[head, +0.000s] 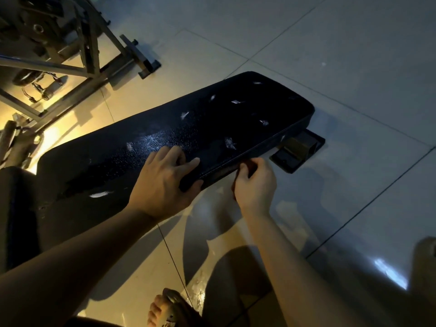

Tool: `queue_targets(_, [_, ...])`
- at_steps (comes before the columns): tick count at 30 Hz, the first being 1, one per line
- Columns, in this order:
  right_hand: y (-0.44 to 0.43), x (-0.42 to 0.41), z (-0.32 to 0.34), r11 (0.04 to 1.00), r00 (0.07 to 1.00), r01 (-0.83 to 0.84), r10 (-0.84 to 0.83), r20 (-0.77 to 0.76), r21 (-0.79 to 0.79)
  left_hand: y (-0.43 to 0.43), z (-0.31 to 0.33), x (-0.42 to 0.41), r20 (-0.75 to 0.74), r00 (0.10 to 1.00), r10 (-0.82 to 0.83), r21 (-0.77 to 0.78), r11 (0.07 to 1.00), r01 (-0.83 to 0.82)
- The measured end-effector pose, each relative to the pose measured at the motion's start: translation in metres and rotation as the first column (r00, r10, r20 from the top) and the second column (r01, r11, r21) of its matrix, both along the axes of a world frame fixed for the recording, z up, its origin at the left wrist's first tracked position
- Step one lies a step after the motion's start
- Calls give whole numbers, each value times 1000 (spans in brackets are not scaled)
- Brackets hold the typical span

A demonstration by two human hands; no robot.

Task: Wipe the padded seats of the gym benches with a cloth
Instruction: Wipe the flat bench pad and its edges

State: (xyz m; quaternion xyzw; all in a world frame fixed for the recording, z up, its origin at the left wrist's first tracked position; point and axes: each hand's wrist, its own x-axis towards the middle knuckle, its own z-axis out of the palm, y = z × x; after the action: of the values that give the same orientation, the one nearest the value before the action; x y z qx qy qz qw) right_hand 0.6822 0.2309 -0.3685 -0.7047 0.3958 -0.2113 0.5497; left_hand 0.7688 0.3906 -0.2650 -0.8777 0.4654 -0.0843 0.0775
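so the left hand (pixel 162 182) grips the near edge of the bench pad (pixel 212 119) while the right hand (pixel 256 185) pinches the cloth (pixel 246 165) against that edge's side (it's mostly hidden), so I'd keep steady pressure and drag along the seam.

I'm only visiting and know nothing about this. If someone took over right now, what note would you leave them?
Left hand: holds the padded seat by its near edge, fingers on top, thumb over the side.
Right hand: pinches the dark cloth against that same side edge.
Done: unclear how much is wiped; pale scuffs mark the top.
Left: probably finish this edge, then wipe the top.
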Motion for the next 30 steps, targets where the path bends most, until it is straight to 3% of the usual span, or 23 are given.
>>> queue_targets(4, [38, -11, 22, 987, 982, -121, 134, 131, -104, -1, 1, 0, 0, 1000, 2, -9, 1000, -2])
queue_targets(6, [37, -10, 21, 978, 982, -130, 149, 114, -161, -3, 2, -1, -12, 1000, 8, -3, 1000, -9])
queue_targets(10, [-2, 1, 2, 999, 1000, -24, 23, -14, -24, -2, 4, -3, 2, 1000, 20, 25, 999, -20])
queue_targets(13, [4, -1, 9, 1000, 1000, -19, 19, -1, -9, -1, 4, -3, 8, 1000, 5, 42, 999, -6])
queue_targets(18, [39, -12, 26, 989, 981, -99, 115, 155, -106, -5, 5, -3, -28, 1000, 13, 41, 999, -12])
queue_targets(22, [-8, 3, 5, 997, 1000, 24, -24, 0, 74, -4, 6, -2, -25, 1000, 18, 46, 999, -17])
queue_targets(25, [-9, 4, 3, 995, 999, 47, -47, -10, 91, -2, 4, -1, -27, 1000, 12, 47, 999, -11])
queue_targets(30, [54, -14, 24, 993, 965, -89, 106, 240, -81, -4, 4, 1, -38, 999, 25, 49, 999, -24])
